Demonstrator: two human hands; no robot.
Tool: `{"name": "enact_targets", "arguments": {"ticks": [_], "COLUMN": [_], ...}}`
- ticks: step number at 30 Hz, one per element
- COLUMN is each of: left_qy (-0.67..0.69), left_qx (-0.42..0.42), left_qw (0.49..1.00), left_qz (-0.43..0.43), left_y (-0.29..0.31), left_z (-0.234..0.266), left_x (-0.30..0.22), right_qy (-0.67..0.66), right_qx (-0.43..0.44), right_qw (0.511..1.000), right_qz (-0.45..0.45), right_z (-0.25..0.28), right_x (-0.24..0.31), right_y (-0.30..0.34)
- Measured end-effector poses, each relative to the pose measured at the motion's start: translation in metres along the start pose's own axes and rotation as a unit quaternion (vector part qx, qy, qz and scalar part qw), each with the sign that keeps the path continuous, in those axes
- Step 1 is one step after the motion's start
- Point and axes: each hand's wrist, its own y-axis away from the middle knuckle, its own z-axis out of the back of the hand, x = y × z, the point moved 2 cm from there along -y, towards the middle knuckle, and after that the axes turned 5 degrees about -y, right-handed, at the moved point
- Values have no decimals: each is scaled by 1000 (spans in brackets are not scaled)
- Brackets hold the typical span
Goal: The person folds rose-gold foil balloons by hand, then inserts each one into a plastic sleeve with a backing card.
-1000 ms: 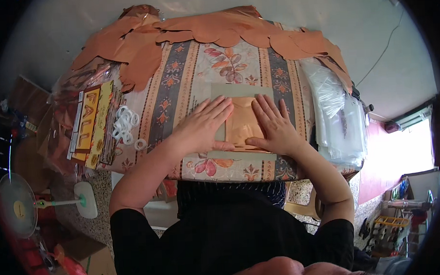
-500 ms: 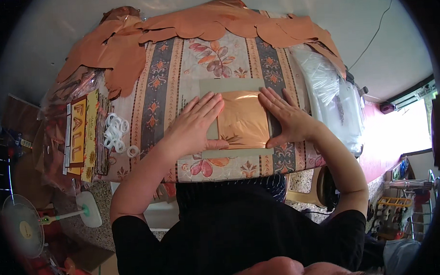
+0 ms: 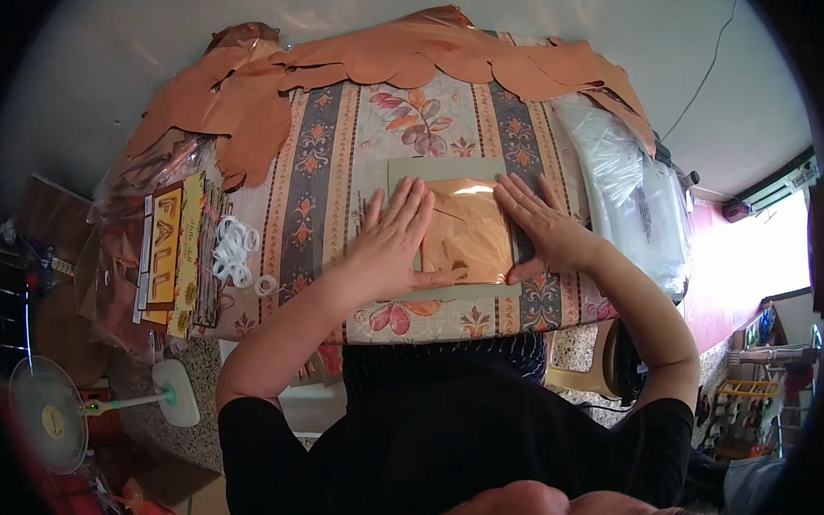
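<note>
A square of shiny copper-coloured foil [image 3: 470,233] lies on a larger grey-brown board [image 3: 447,168] in front of me. My left hand [image 3: 395,242] rests flat along the foil's left side, fingers stretched out and pointing away from me, thumb across its near left corner. Along the right side lies my right hand [image 3: 547,227], its fingers extended with the tips at the far right corner and the thumb by the near right corner. Both hands press down with spread thumbs, and neither grips anything. Parts of the foil's side edges are hidden under the hands.
At the left are a stack of autumn-themed printed cards [image 3: 176,252] and white rings [image 3: 237,250]. Clear plastic bags [image 3: 632,195] lie on the right. Copper-coloured scalloped sheets [image 3: 405,51] line the far edge of the patterned tablecloth [image 3: 407,121]. A fan [image 3: 50,415] stands at lower left.
The whole view has shifted slightly, so the table appears a little lower and further right. Both hands stay on the foil's sides, with the left fingers a bit closer over it.
</note>
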Motion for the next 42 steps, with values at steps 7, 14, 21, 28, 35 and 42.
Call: {"name": "enact_targets", "arguments": {"ticks": [7,14,21,28,35,42], "left_qy": [18,-4,1,16,-5,-16], "left_qx": [-1,-48,-61,-103,-75,-27], "left_qw": [1000,998,997,992,996,999], "left_qz": [-10,-33,-51,-75,37,28], "left_y": [-1,-8,-14,-10,19,18], "left_z": [-1,-6,-6,-10,-9,0], "left_x": [4,-6,-12,-2,30,33], "right_qy": [-10,-11,-26,-24,-45,-42], "right_qx": [-11,-14,-13,10,-38,-50], "right_qw": [1000,999,999,1000,998,998], "right_qz": [6,29,33,9,16,23], "right_z": [-4,-7,-11,-15,-25,-24], "right_x": [-3,8,38,54,48,44], "right_y": [-2,-15,-34,-51,-48,-48]}}
